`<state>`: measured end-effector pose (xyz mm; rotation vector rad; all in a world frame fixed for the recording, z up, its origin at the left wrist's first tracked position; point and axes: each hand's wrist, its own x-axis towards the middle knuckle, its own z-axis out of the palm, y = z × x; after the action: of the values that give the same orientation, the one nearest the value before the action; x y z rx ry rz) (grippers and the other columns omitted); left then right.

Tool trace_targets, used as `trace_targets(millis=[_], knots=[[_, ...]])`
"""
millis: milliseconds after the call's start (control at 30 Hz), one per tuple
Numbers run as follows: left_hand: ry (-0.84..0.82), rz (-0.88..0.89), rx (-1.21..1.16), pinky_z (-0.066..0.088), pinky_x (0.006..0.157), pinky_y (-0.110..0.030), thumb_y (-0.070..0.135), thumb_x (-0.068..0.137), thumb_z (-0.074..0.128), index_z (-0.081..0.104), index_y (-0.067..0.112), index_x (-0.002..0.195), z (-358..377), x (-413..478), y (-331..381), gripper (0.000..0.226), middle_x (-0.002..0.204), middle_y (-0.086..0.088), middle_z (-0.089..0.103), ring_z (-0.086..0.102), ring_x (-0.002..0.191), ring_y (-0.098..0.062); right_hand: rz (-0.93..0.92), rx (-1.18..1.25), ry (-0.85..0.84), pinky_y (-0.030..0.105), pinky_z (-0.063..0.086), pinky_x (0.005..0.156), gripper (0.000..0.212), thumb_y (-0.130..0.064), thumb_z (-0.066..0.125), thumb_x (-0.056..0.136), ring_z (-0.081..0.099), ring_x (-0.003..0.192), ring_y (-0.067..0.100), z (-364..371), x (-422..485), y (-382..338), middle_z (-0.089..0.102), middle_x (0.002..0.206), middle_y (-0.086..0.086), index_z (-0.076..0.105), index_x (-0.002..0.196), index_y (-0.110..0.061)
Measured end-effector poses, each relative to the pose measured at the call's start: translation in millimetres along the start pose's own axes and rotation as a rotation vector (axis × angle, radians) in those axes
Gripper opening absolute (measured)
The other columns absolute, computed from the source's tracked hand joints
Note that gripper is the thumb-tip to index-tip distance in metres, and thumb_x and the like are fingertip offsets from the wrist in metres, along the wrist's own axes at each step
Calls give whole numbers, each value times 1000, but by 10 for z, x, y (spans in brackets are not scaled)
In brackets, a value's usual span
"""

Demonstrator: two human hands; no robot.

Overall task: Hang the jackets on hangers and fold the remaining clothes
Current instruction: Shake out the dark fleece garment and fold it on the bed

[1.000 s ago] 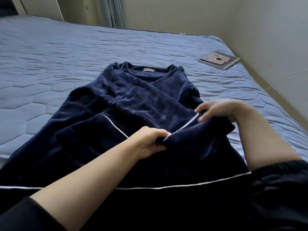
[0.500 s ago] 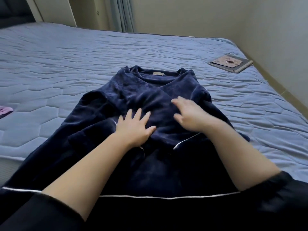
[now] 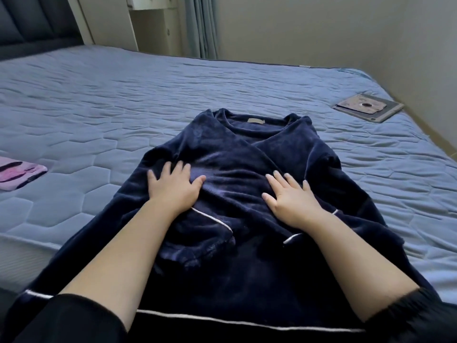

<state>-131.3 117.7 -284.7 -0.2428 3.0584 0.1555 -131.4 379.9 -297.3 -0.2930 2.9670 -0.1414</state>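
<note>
head view, left hand (image 3: 173, 191) and right hand (image 3: 290, 199) spread on navy robe (image 3: 237, 149), label (image 3: 256, 120) unreadable

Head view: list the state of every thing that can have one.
navy garment: laid flat on the bed, sleeves folded across its front.
left hand: open, pressing flat on the navy garment.
right hand: open, pressing flat on the navy garment.
tablet case: closed, flat on the bed.
pink case: lying flat on the bed.

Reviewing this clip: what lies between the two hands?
In the head view, only creased fabric of the navy fleece top; the left hand and right hand rest flat on it, apart.
</note>
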Motion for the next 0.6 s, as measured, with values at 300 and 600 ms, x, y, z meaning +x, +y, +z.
trace_targets(millis=[300, 600], knots=[[249, 309, -2, 3, 115, -53, 46, 100, 24, 14, 25, 152, -200, 175, 649, 56, 161, 0, 8, -7, 147, -28, 5, 0, 44, 49, 2, 117, 61, -49, 18, 100, -4, 148, 18, -3, 62, -201, -5, 161, -2, 0, 153, -26], [75, 190, 73, -2, 116, -53, 55, 98, 15, 5, 30, 152, -45, 1102, 722, 61, 161, 1, -1, -9, 147, -27, 18, -63, -130, 34, 45, 87, 31, -31, 40, 94, 56, 106, 27, -489, 645, -129, 60, 121, 5, 57, 115, -16]])
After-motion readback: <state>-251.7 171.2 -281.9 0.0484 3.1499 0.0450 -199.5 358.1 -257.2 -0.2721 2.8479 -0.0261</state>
